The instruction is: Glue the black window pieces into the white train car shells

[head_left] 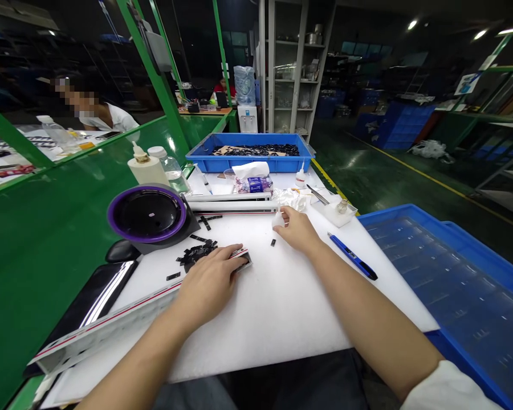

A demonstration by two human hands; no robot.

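My left hand [209, 282] is wrapped over a long white metal profile [111, 324] with a red stripe, near its far end. That profile runs from the middle of the white work surface [277, 313] to the lower left. My right hand [298, 229] pinches a small white bottle [277, 220], partly hidden by the fingers. Just below the bottle lies one small black piece [273, 242]. Beyond my left hand is a loose pile of small black pieces [194, 253]. More white profiles [235, 206] lie across the table behind it.
A purple-rimmed black bowl [147, 213] stands left. At the back are a blue bin [248, 164], a tissue pack [256, 184] and a dropper bottle [300, 177]. To the right lie a blue utility knife [353, 256] and a blue crate [448, 279]. Another person [106, 117] sits beyond the green partition.
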